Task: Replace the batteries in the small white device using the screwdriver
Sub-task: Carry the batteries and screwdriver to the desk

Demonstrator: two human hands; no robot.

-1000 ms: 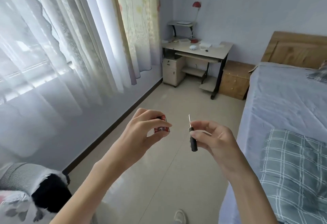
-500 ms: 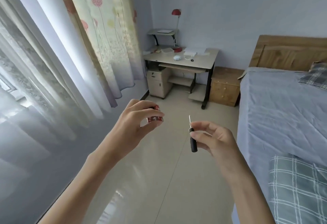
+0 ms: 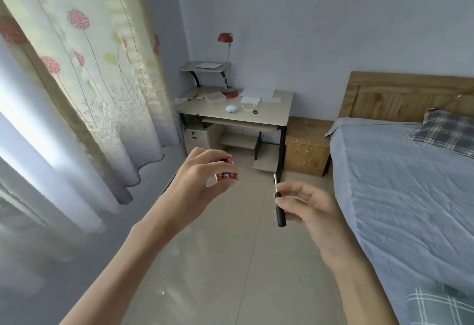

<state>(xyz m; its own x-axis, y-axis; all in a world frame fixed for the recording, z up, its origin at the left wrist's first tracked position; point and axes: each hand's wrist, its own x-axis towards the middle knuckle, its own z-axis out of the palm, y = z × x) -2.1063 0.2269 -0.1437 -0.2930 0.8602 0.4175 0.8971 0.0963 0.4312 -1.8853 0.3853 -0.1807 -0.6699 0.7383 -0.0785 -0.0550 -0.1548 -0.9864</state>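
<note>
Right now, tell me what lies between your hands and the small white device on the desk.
In the head view, only bare floor tiles separate the hands from the desk bearing the small white device.

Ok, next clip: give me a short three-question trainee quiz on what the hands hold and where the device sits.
1. True or false: the left hand holds the small red-and-white cylindrical batteries.
2. Which way does the metal tip of the slim black-handled screwdriver in the right hand point? A) up B) down C) towards the blue-sheeted bed
3. Fill in: the small round white device lies on the pale wooden ____, near the red lamp.

Key: 1 true; 2 A; 3 desk.
</note>
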